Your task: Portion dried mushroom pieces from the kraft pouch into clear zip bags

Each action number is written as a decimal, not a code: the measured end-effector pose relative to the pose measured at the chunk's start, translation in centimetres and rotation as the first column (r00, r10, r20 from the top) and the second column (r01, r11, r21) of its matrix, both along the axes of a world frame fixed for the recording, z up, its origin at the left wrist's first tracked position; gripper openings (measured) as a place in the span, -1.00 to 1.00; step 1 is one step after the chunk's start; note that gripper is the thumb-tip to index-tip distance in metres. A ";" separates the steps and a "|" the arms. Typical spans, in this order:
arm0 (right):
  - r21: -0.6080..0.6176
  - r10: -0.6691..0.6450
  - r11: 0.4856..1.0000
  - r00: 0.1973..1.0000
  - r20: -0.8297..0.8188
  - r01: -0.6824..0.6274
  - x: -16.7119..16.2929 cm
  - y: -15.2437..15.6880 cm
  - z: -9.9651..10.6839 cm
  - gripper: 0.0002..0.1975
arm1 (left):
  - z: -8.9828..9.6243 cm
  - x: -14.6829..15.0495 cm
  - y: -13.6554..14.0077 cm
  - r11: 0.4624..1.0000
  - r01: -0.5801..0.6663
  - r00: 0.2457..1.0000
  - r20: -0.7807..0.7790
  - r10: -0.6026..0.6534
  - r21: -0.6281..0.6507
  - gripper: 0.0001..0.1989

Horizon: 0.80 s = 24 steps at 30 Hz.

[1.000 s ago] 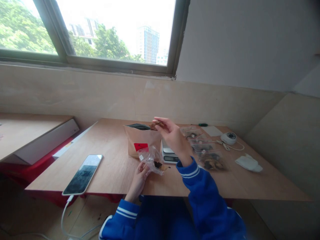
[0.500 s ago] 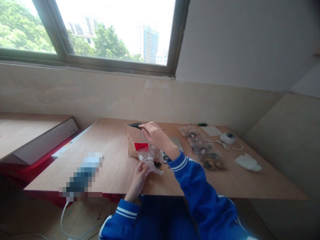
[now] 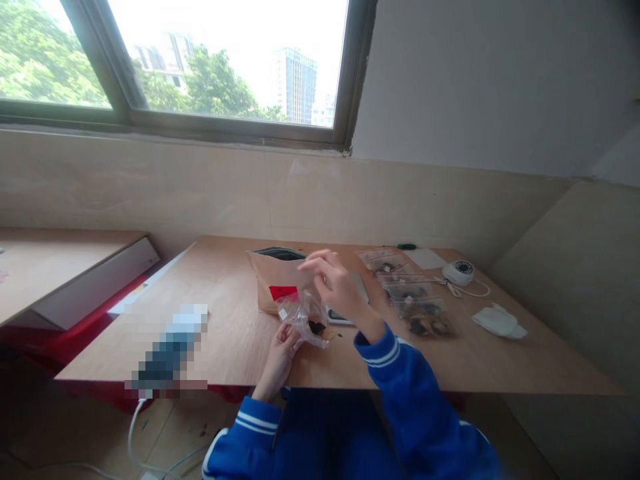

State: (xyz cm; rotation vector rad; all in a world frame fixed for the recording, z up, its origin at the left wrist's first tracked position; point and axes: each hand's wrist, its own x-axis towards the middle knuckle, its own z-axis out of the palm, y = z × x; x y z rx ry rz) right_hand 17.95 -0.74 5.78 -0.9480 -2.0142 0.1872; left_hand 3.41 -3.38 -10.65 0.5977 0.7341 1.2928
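My left hand (image 3: 283, 343) is closed on the gathered side of a clear plastic bag (image 3: 304, 321) near the table's front. Dark and tan dried pieces (image 3: 318, 328) show in the bag's opening, which faces right. Just behind it a brown kraft paper pouch (image 3: 270, 272) with a red patch stands with its mouth open and dark inside. Over a flat scale (image 3: 359, 285), my right hand (image 3: 336, 283) hangs beside the pouch with bent, parted fingers and nothing seen in them. That hand and wrist hide part of the scale.
Several clear zip bags of dried pieces (image 3: 423, 319) lie in a row to the right. Past them are a white dome camera (image 3: 457, 272) with its cable, a crumpled white cloth (image 3: 499, 321), a white sheet (image 3: 425, 259) and a green-handled tool (image 3: 407, 247). A pixelated object (image 3: 170, 347) lies left.
My right hand has left the pouch's top edge and moved right, its fingers parting. The pouch's mouth now shows wider. My left hand keeps the plastic bag in nearly the same place.
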 end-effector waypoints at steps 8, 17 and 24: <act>-0.551 -0.091 0.834 0.987 -0.133 0.003 4.1 -5.0 -9.2 -0.76 | -0.3 -0.2 0.2 1.000 -0.021 1.000 -0.003 0.021 -0.001 -0.58; -0.691 -0.177 0.710 0.915 -0.362 -0.136 2.9 -5.0 -13.3 -0.56 | -0.5 -0.2 0.1 1.000 -0.020 1.000 -0.019 0.020 -0.005 -0.60; -0.596 -0.197 0.802 0.923 -0.330 -0.041 2.9 -4.6 -9.4 -0.72 | -0.4 -0.2 0.1 1.000 -0.026 1.000 -0.006 0.026 -0.017 -0.59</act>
